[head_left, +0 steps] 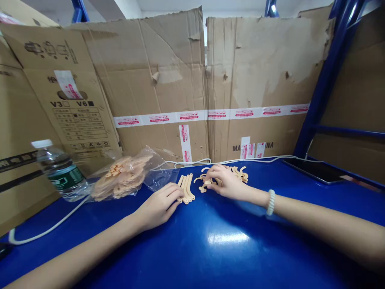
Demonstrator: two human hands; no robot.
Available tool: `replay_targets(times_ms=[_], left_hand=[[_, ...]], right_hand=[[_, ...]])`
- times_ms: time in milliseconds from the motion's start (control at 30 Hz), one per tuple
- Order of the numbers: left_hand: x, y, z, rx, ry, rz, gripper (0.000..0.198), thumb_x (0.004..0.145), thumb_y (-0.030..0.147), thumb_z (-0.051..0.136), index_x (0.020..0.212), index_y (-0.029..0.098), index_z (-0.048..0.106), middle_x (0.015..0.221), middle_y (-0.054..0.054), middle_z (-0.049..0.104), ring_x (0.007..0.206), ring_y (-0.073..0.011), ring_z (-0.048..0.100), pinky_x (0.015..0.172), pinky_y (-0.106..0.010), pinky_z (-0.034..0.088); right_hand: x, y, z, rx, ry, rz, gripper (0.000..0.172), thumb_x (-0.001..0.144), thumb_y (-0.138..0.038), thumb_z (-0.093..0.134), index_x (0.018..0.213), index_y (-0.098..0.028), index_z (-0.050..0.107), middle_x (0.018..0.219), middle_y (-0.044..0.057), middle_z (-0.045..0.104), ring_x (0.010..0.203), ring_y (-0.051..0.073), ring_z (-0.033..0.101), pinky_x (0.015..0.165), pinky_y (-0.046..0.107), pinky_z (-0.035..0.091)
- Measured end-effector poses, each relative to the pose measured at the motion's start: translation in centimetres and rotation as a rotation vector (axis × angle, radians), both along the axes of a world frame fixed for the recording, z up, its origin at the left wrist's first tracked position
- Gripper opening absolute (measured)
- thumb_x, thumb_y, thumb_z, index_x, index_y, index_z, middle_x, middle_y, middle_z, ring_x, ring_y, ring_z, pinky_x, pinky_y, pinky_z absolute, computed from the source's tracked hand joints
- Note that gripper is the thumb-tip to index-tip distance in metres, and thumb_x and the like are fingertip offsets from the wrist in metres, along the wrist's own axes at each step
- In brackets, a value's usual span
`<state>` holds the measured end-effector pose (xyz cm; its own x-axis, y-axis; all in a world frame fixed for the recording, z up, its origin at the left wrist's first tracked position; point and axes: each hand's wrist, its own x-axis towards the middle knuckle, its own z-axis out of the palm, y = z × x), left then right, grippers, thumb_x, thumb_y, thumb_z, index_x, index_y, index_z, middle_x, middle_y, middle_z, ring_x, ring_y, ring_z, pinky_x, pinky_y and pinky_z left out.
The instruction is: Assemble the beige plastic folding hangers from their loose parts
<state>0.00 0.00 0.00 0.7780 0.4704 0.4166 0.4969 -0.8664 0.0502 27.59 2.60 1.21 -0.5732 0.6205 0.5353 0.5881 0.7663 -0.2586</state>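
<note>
Between my forearms, the blue table [195, 257] gives my left hand [164, 204] and right hand [225, 180] wide room to draw back toward me. Ahead, the cardboard [162, 92] walls off any further reach, a white cable [279, 158] along its foot. The plastic bag [123, 176] and bottle [64, 172] block the left, and only a narrow gap parts the row of sticks [188, 186] from the loose pieces [240, 175]

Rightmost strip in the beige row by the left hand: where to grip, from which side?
Probably its near end, coming from the right: the rightmost strip bends outward there, right side exposed; its left side lies close along the next strip.
</note>
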Motion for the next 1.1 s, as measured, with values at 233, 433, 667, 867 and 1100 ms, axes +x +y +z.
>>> replay_targets(times_ms=[233,433,667,867,1100], left_hand=[[1.9,-3.2,-0.1,-0.062,0.058,0.129,0.035,0.095,0.028,0.048,0.128,0.017,0.050,0.135,-0.014,0.054,0.129,-0.0275,0.045,0.109,-0.048,0.040],[3.0,-4.5,-0.6,-0.124,0.194,0.215,0.069,0.095,0.058,0.038,0.149,0.017,0.028,0.157,-0.013,0.024,0.145,-0.0322,0.020,0.115,-0.054,0.025],[3.1,-3.9,-1.2,-0.153,0.220,0.269,0.075,0.094,0.065,0.030,0.151,0.017,0.022,0.156,-0.011,0.022,0.144,-0.0300,0.020,0.116,-0.051,0.024],[2.3,-2.5,-1.4,-0.204,0.248,0.250,0.076,0.094,0.063,0.031,0.153,0.017,0.015,0.157,-0.010,0.015,0.145,-0.0290,0.016,0.116,-0.050,0.024],[2.7,-2.0,-2.0,-0.152,0.153,0.302,0.072,0.095,0.063,0.032,0.151,0.018,0.023,0.156,-0.008,0.021,0.144,-0.0267,0.021,0.117,-0.048,0.024]], right_hand=[[-1.8,2.5,-0.9,-0.088,-0.048,0.111,0.012,0.082,-0.013,0.073,0.093,-0.018,0.072,0.103,0.008,0.071,0.104,0.024,0.061,0.092,0.039,0.047],[2.5,2.2,1.5,-0.113,-0.056,0.143,0.030,0.095,-0.021,0.055,0.125,-0.020,0.060,0.126,0.009,0.063,0.115,0.022,0.058,0.099,0.041,0.047],[9.9,1.6,1.7,-0.135,-0.291,0.011,0.043,0.091,-0.023,0.056,0.134,-0.019,0.054,0.138,0.014,0.053,0.126,0.029,0.050,0.106,0.047,0.042],[10.8,1.0,-1.2,-0.130,-0.346,-0.026,0.039,0.098,-0.022,0.046,0.136,-0.019,0.053,0.147,0.011,0.043,0.137,0.025,0.037,0.114,0.044,0.033],[11.3,2.7,-2.9,-0.072,-0.273,-0.140,0.035,0.099,-0.022,0.041,0.130,-0.019,0.058,0.145,0.012,0.046,0.133,0.027,0.043,0.111,0.046,0.037]])
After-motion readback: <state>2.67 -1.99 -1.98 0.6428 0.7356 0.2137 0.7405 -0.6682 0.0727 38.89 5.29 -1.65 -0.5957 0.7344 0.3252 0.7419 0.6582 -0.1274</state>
